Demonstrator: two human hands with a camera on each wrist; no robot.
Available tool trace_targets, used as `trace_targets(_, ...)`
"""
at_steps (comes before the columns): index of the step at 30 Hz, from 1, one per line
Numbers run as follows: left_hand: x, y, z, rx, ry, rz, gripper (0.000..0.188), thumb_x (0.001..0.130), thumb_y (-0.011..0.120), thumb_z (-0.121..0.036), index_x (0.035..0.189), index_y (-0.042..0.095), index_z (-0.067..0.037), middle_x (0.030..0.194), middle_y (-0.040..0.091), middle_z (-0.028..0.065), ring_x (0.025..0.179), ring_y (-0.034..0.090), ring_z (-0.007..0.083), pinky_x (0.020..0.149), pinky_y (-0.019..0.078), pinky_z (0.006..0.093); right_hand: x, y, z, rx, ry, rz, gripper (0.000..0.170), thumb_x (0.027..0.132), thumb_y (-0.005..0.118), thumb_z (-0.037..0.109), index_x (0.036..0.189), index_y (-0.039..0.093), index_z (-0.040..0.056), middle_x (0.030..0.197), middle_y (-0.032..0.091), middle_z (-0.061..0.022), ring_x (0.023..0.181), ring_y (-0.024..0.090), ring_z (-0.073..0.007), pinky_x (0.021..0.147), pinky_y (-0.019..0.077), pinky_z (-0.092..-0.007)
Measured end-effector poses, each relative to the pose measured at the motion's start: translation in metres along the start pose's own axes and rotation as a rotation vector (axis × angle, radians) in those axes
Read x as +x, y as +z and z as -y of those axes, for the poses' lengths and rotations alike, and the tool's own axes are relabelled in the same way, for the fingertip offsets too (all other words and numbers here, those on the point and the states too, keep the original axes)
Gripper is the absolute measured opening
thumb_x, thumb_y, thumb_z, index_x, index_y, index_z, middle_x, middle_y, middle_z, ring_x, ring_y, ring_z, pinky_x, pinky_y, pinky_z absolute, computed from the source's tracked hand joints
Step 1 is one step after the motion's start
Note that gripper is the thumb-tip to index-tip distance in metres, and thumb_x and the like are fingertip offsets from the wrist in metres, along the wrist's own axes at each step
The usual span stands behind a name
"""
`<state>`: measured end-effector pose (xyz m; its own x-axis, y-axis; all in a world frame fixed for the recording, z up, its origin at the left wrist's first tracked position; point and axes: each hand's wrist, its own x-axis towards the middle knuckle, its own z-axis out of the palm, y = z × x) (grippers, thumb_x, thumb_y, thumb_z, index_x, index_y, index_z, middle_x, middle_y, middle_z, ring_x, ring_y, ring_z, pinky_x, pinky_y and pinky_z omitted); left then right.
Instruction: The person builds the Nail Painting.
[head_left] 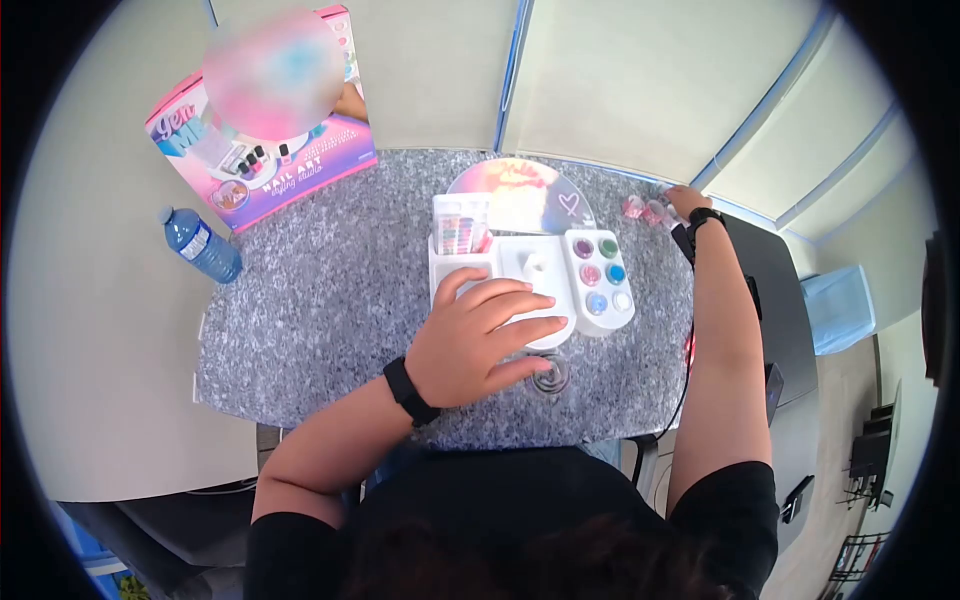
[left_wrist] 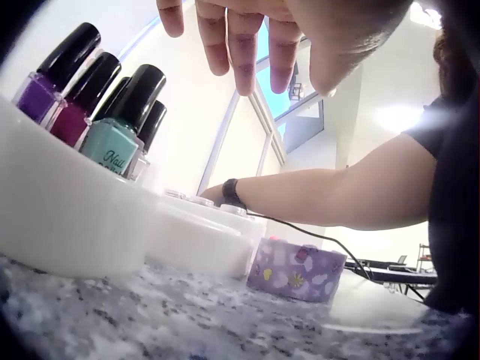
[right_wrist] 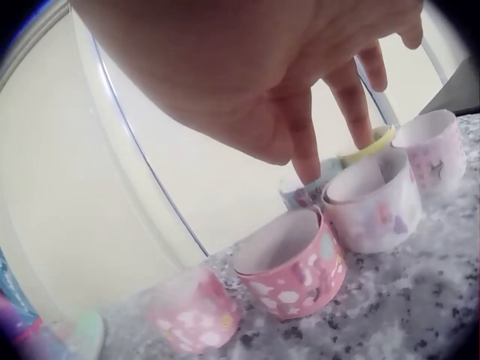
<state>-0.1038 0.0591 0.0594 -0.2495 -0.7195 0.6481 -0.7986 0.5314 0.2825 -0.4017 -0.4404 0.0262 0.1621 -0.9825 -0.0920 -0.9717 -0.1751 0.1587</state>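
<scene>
My left hand [head_left: 480, 340] hovers over the white tray [head_left: 505, 250] with its fingers spread and holding nothing. Below its thumb, a purple patterned sticker roll [left_wrist: 296, 271] stands on the table. Nail polish bottles [left_wrist: 114, 144] with black caps rise from the tray in the left wrist view; from the head, the hand hides them. At the far right, my right hand [head_left: 688, 202] reaches down to several patterned sticker rolls [right_wrist: 292, 274]. Its fairly straight fingertips are right at a pale blue roll [right_wrist: 309, 196] and a yellow-rimmed roll [right_wrist: 367, 150] at the back.
A white holder with several coloured pots [head_left: 592, 274] adjoins the tray's right side. Behind it stands a shiny half-round panel [head_left: 520, 190]. A nail art box [head_left: 290, 170] and a blue water bottle [head_left: 203, 245] are at left. A dark cabinet [head_left: 765, 265] borders the speckled table [head_left: 330, 300].
</scene>
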Motion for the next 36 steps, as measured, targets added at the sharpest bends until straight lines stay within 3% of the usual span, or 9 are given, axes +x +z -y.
trace_targets(1,-0.001,-0.001,0.001,-0.018,-0.028,-0.042,0.043,0.088,0.084,-0.039,0.128,0.078,-0.025,0.135,0.073,-0.0043,0.126,0.065,0.0205,0.112,0.0371,0.0481,0.014,0.006,0.002,-0.009,0.036,0.077,0.053,0.105,0.048,0.051,0.147,0.069,0.0256,0.156,0.065,-0.0018,0.147,0.058,-0.0286,0.121,0.0344,-0.0667)
trace_targets(4,-0.002,-0.001,0.003,-0.042,-0.051,-0.058,0.036,0.087,0.085,-0.032,0.122,0.080,-0.025,0.132,0.074,-0.0049,0.124,0.066,0.0200,0.112,0.0374,0.0487,0.055,0.040,-0.002,-0.064,0.077,0.084,0.055,0.106,0.050,0.056,0.149,0.068,0.0253,0.157,0.064,-0.0017,0.149,0.055,-0.0292,0.123,0.0310,-0.0698)
trace_targets(5,-0.002,-0.001,0.004,-0.043,-0.055,-0.056,0.036,0.087,0.085,-0.032,0.122,0.080,-0.025,0.132,0.074,-0.0049,0.124,0.066,0.0200,0.112,0.0374,0.0487,0.049,0.042,0.001,-0.072,0.040,-0.140,0.045,0.107,0.051,0.049,0.125,0.079,0.0191,0.133,0.077,-0.0093,0.127,0.069,-0.0368,0.106,0.0495,-0.0625)
trace_targets(8,-0.002,0.002,0.005,-0.053,-0.062,-0.062,0.031,0.086,0.086,-0.027,0.117,0.080,-0.025,0.130,0.075,-0.0051,0.123,0.067,0.0200,0.112,0.0381,0.0488,-0.017,-0.027,0.026,0.146,0.050,-0.079,0.052,0.106,0.050,0.059,0.138,0.075,0.0268,0.150,0.068,-0.0083,0.143,0.060,-0.0335,0.119,0.0357,-0.0723)
trace_targets(9,-0.002,0.002,0.005,-0.046,-0.061,-0.064,0.030,0.086,0.086,-0.027,0.115,0.080,-0.025,0.130,0.075,-0.0049,0.123,0.067,0.0199,0.111,0.0384,0.0488,-0.009,-0.023,0.015,0.184,-0.088,-0.197,0.047,0.105,0.052,0.056,0.130,0.079,0.0256,0.139,0.074,-0.0123,0.133,0.066,-0.0368,0.112,0.0412,-0.0715)
trace_targets(13,-0.001,-0.001,0.000,-0.016,-0.062,-0.049,0.029,0.085,0.085,-0.024,0.113,0.080,-0.024,0.131,0.075,-0.0046,0.122,0.067,0.0195,0.111,0.0388,0.0485,-0.167,-0.088,0.047,0.638,-0.624,-0.511,0.026,0.100,0.058,0.005,0.115,0.079,0.0007,0.117,0.078,-0.0214,0.115,0.072,-0.0397,0.102,0.0554,-0.0425)
trace_targets(17,0.002,-0.006,-0.006,0.009,-0.054,-0.037,0.028,0.085,0.084,-0.023,0.113,0.080,-0.022,0.129,0.075,-0.0038,0.119,0.068,0.0200,0.110,0.0393,0.0475,-0.328,-0.096,0.045,0.546,-0.826,-0.313,0.040,0.084,0.069,-0.011,0.119,0.078,0.0070,0.125,0.077,-0.0167,0.122,0.072,-0.0372,0.109,0.0544,-0.0440)
trace_targets(25,0.001,-0.001,-0.011,0.004,0.013,-0.032,0.024,0.088,0.082,-0.022,0.111,0.081,-0.021,0.125,0.077,-0.0040,0.116,0.069,0.0194,0.108,0.0404,0.0448,-0.412,-0.008,0.040,0.390,-0.741,-0.158,0.026,0.080,0.070,-0.004,0.100,0.080,0.0106,0.109,0.075,-0.0083,0.115,0.071,-0.0326,0.096,0.0568,-0.0448)
trace_targets(36,-0.015,0.028,-0.020,-0.271,0.092,0.336,0.030,0.095,0.079,-0.025,0.121,0.076,-0.011,0.124,0.075,0.0049,0.121,0.068,0.0289,0.103,0.0538,0.0443,-0.436,-0.021,0.057,0.397,-0.773,-0.302,0.017,0.083,0.080,0.008,0.100,0.075,0.0112,0.113,0.065,-0.0052,0.109,0.063,-0.0318,0.095,0.0537,-0.0442)
